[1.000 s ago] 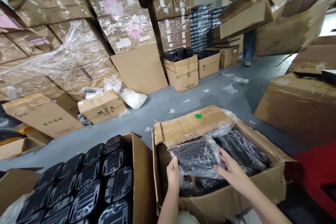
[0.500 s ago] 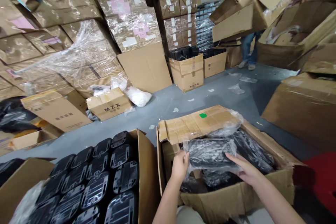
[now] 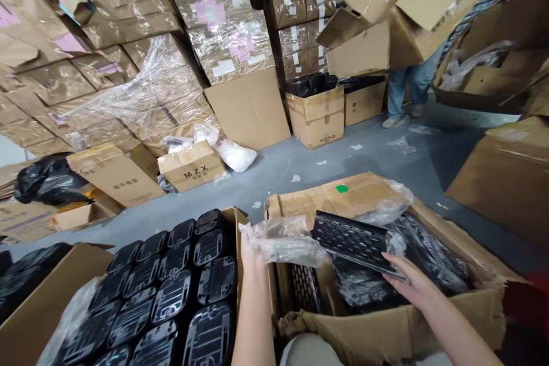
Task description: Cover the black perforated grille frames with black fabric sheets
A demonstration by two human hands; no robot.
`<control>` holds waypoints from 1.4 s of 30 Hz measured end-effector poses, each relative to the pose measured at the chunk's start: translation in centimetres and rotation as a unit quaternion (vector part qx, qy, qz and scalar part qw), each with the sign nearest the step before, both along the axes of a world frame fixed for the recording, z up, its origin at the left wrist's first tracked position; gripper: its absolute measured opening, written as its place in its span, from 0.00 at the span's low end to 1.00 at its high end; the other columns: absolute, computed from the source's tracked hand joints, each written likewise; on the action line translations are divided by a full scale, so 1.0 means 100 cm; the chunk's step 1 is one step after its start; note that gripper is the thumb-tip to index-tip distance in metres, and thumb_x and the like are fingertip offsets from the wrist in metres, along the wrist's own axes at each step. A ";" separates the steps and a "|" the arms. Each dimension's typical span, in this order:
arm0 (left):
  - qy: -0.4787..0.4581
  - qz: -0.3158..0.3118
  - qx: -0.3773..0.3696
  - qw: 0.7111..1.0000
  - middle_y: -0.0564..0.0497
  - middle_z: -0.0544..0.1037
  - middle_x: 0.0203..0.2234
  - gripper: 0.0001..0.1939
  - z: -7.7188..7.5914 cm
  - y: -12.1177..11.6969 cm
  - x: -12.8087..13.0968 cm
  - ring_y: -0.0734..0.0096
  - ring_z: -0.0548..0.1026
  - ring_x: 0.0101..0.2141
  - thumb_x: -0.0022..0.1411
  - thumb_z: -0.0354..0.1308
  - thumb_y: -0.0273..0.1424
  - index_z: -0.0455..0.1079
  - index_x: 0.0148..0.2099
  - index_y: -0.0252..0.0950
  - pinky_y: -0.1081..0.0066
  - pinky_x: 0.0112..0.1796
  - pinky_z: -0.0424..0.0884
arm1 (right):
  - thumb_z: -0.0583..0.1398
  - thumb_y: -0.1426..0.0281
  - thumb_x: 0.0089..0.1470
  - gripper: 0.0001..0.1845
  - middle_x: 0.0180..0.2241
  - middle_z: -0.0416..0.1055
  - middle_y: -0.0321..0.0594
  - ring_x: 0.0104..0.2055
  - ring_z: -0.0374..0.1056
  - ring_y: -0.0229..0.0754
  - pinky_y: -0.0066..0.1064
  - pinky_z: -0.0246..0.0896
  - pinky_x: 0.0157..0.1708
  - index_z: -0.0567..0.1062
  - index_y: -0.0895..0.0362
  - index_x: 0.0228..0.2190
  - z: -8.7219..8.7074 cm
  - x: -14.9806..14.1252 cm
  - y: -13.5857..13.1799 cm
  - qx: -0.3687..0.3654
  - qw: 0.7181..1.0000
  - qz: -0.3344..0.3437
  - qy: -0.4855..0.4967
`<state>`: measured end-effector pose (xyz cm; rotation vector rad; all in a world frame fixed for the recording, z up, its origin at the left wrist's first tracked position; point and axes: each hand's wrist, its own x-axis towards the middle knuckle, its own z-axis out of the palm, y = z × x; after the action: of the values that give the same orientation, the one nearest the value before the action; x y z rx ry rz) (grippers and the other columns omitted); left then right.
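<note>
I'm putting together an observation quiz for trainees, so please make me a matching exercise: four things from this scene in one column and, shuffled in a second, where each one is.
Things
1. Black perforated rectangular panel
2. Clear crinkled plastic bag
3. Small green sticker
4. Brown cardboard box printed MZX

Places
A. Held by the left hand
B. On the grey floor
C. Held by the right hand
D. On a brown cardboard flap

Right pairs: 1-C, 2-A, 3-D, 4-B
</note>
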<state>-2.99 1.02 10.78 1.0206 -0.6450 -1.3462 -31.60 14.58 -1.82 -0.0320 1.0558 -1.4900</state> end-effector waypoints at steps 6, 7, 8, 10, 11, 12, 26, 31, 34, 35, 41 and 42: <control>-0.162 -0.103 -0.047 0.980 0.56 0.68 0.15 0.08 0.000 0.016 -0.012 0.77 0.65 0.19 0.40 0.58 0.35 0.67 0.22 0.34 0.76 0.24 0.62 | 0.63 0.68 0.35 0.05 0.23 0.74 0.31 0.27 0.70 0.43 0.34 0.68 0.25 0.72 0.51 0.20 -0.019 -0.006 0.007 -0.057 0.994 -0.017 0.095; -0.191 -0.140 -0.054 0.970 0.54 0.71 0.18 0.08 -0.004 0.021 -0.024 0.75 0.67 0.22 0.37 0.61 0.31 0.69 0.24 0.33 0.76 0.27 0.62 | 0.63 0.68 0.35 0.05 0.23 0.74 0.32 0.28 0.70 0.44 0.36 0.68 0.26 0.71 0.51 0.20 -0.021 -0.007 0.008 -0.063 0.993 -0.018 0.102; -0.208 -0.176 -0.063 0.960 0.52 0.73 0.20 0.08 -0.009 0.026 -0.037 0.74 0.69 0.25 0.36 0.62 0.30 0.70 0.24 0.32 0.75 0.29 0.62 | 0.63 0.68 0.35 0.05 0.24 0.74 0.32 0.29 0.70 0.45 0.37 0.68 0.28 0.71 0.51 0.20 -0.021 -0.008 0.008 -0.064 0.993 -0.017 0.098; -0.255 -0.255 -0.080 0.929 0.52 0.73 0.21 0.09 -0.019 0.034 -0.063 0.73 0.68 0.26 0.43 0.59 0.33 0.71 0.25 0.32 0.74 0.31 0.62 | 0.63 0.70 0.34 0.05 0.25 0.75 0.31 0.30 0.70 0.45 0.39 0.68 0.31 0.71 0.51 0.20 -0.018 -0.008 0.009 -0.046 0.997 -0.007 0.068; -0.266 -0.263 -0.082 0.924 0.52 0.73 0.21 0.10 -0.024 0.037 -0.073 0.74 0.68 0.25 0.45 0.57 0.35 0.71 0.25 0.31 0.74 0.31 0.61 | 0.62 0.70 0.35 0.05 0.25 0.75 0.31 0.30 0.70 0.45 0.39 0.68 0.32 0.71 0.51 0.20 -0.017 -0.008 0.009 -0.031 0.998 0.001 0.055; -0.267 -0.274 -0.081 0.920 0.52 0.72 0.21 0.11 -0.028 0.040 -0.081 0.74 0.67 0.25 0.47 0.55 0.35 0.71 0.26 0.31 0.74 0.31 0.61 | 0.62 0.70 0.35 0.04 0.24 0.74 0.32 0.29 0.70 0.45 0.40 0.68 0.33 0.71 0.51 0.20 -0.014 -0.007 0.009 -0.017 0.999 0.011 0.049; -0.560 -0.206 -0.186 0.781 0.49 0.71 0.19 0.11 -0.043 0.045 -0.080 0.70 0.68 0.24 0.51 0.45 0.23 0.67 0.23 0.35 0.74 0.27 0.60 | 0.64 0.63 0.37 0.12 0.27 0.76 0.33 0.37 0.70 0.45 0.37 0.66 0.36 0.73 0.49 0.29 0.008 0.010 0.002 0.044 0.996 0.074 0.022; -0.512 -0.135 -0.258 0.808 0.46 0.70 0.31 0.10 -0.040 0.057 -0.087 0.68 0.69 0.33 0.56 0.44 0.28 0.66 0.29 0.36 0.71 0.34 0.62 | 0.64 0.64 0.37 0.11 0.28 0.76 0.29 0.37 0.70 0.44 0.34 0.66 0.36 0.74 0.47 0.29 0.005 0.006 -0.002 0.007 0.998 0.061 0.031; -0.459 -0.099 -0.226 0.854 0.51 0.67 0.24 0.12 -0.037 0.058 -0.090 0.72 0.66 0.27 0.57 0.45 0.35 0.63 0.26 0.36 0.73 0.31 0.61 | 0.64 0.64 0.37 0.10 0.29 0.75 0.31 0.37 0.70 0.44 0.34 0.67 0.34 0.75 0.47 0.28 0.014 0.010 0.000 0.021 0.996 0.074 0.032; -0.423 -0.091 -0.203 0.879 0.53 0.65 0.20 0.13 -0.036 0.057 -0.092 0.74 0.64 0.24 0.56 0.46 0.38 0.61 0.24 0.36 0.74 0.29 0.60 | 0.65 0.64 0.36 0.11 0.29 0.75 0.32 0.37 0.70 0.44 0.33 0.67 0.35 0.75 0.47 0.28 0.017 0.012 0.000 0.011 0.996 0.081 0.031; -0.185 -0.108 -0.101 0.972 0.59 0.56 0.15 0.21 -0.037 0.048 -0.097 0.81 0.55 0.18 0.48 0.53 0.48 0.55 0.21 0.35 0.79 0.22 0.55 | 0.67 0.64 0.31 0.13 0.31 0.75 0.37 0.38 0.69 0.47 0.32 0.67 0.33 0.77 0.51 0.27 0.010 0.011 0.003 -0.035 0.994 0.083 0.063; -0.182 -0.090 -0.102 0.974 0.59 0.56 0.15 0.21 -0.037 0.047 -0.096 0.82 0.55 0.18 0.46 0.54 0.47 0.55 0.20 0.35 0.79 0.22 0.54 | 0.67 0.65 0.30 0.14 0.31 0.75 0.36 0.37 0.69 0.47 0.32 0.67 0.32 0.77 0.51 0.26 0.005 0.009 0.003 -0.031 0.995 0.066 0.061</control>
<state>-12.54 5.72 7.08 1.0672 -1.1518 -1.2254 -30.74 14.90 -1.37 -0.2358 1.0834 -1.4141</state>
